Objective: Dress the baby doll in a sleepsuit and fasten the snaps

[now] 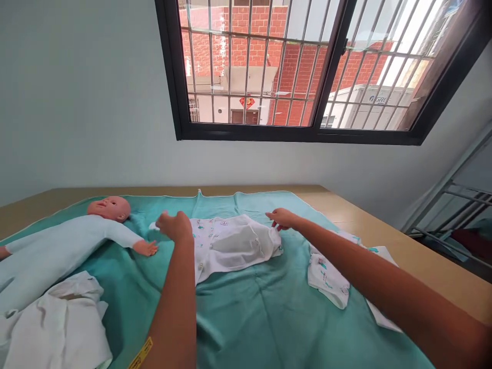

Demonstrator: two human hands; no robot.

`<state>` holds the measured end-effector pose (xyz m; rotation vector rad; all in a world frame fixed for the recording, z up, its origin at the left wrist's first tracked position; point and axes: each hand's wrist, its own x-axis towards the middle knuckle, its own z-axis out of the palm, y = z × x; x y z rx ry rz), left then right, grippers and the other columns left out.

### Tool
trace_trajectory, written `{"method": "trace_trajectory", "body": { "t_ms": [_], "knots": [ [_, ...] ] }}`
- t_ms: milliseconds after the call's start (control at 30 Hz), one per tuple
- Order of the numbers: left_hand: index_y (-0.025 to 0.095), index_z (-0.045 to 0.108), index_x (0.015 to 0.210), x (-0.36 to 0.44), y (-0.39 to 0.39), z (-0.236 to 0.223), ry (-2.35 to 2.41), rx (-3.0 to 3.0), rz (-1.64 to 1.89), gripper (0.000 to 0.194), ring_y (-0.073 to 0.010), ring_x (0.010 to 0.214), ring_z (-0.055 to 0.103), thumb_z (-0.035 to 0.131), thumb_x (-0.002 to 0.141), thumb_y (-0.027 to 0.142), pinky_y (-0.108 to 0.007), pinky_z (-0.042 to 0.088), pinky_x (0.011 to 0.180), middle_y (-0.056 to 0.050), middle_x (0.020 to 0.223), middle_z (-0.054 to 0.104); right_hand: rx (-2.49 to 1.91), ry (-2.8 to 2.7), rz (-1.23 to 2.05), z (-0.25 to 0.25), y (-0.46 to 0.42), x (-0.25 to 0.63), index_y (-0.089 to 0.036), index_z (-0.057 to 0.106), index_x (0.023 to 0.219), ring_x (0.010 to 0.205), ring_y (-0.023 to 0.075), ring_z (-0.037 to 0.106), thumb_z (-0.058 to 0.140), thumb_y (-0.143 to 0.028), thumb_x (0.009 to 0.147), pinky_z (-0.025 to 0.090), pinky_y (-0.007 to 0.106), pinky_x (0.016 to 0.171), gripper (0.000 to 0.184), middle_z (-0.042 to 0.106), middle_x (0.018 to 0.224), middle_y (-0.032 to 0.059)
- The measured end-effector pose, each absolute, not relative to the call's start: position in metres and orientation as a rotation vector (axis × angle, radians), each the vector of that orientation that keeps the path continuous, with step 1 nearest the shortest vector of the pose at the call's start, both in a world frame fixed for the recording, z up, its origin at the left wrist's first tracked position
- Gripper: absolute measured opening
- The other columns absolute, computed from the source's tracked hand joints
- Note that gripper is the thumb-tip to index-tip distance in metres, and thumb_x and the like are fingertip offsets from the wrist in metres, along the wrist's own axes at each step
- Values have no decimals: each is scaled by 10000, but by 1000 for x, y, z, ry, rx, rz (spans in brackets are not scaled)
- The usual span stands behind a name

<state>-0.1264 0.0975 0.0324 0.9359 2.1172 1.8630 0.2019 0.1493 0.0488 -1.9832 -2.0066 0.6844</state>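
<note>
A small white baby shirt (234, 241) with a teal and dark print lies spread out, crumpled at its right end, on a green cloth (246, 312). At its left end my left hand (175, 225) is closed, and a bit of white sleeve shows beyond the fingers. My right hand (283, 219) is at the right end of the shirt, fingertips beside its upper edge, with the fingers somewhat apart. Whether those fingertips touch the fabric is hard to see. A folded printed baby garment (328, 277) lies below my right forearm, which covers part of it.
A baby doll (73, 241) in a pale suit lies on the left. White clothing (61, 323) is heaped at the front left. Another white cloth piece (380, 312) lies by the wooden table edge (423, 256). A barred window (249, 130) and a metal frame (446, 189) stand beyond.
</note>
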Motion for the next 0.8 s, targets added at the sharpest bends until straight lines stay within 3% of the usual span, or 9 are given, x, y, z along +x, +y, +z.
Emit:
{"method": "trace_trajectory", "body": {
  "t_ms": [67,167,233,367,433,600,667,800],
  "knots": [
    [116,548,1159,-113,104,28,2144,1026,1714,394,-327,1219,486,446,788,197,-497,387,1006,-201,1267,507,-1950,-1992,646,26,143,213,-110,662,879,628,146,620,464,-350,890,436,236,593,311,699,781,97],
    [165,625,1079,-93,112,20,2046,1342,1467,320,-262,1118,570,486,802,244,-382,435,961,-129,1211,602,-1851,-1989,559,1,130,223,-159,668,942,842,172,614,527,-304,829,420,240,698,232,699,954,70],
    [160,631,1074,-78,115,13,2008,1515,1309,310,-252,1127,565,498,816,268,-363,416,977,-123,1205,619,-1742,-2020,568,-8,122,224,-196,670,947,907,183,592,561,-285,785,408,248,746,215,689,997,30],
    [138,619,1114,-45,112,-5,1949,1789,1069,336,-241,1143,553,464,865,302,-335,387,998,-131,1216,621,-1370,-2160,895,-12,109,221,-170,654,863,885,195,570,507,-316,812,415,281,774,213,669,923,22],
    [142,617,1124,-33,107,-14,1923,1902,982,346,-238,1138,556,427,892,318,-328,393,981,-129,1201,630,-1269,-2205,1062,-7,103,219,-174,647,920,848,185,576,547,-380,803,431,277,745,258,670,914,23],
    [198,617,1126,-24,100,-28,1903,2109,841,308,-227,1117,557,421,900,275,-331,382,962,-94,1192,636,-1136,-2348,1346,3,86,211,-215,593,1066,768,160,598,792,-370,570,445,234,641,556,673,899,-8],
    [204,612,1134,-24,100,-29,1904,2156,811,306,-214,1121,550,420,901,259,-314,373,964,-82,1197,634,-1139,-2388,1317,2,80,206,-215,598,960,735,153,576,803,-333,540,425,230,607,482,656,858,-21],
    [200,609,1135,-25,100,-30,1936,2189,778,305,-204,1126,542,407,910,244,-297,369,956,-78,1201,633,-1192,-2332,1180,5,84,209,-206,625,861,674,140,536,685,-265,632,390,232,566,243,622,757,-23]
  ]
}}
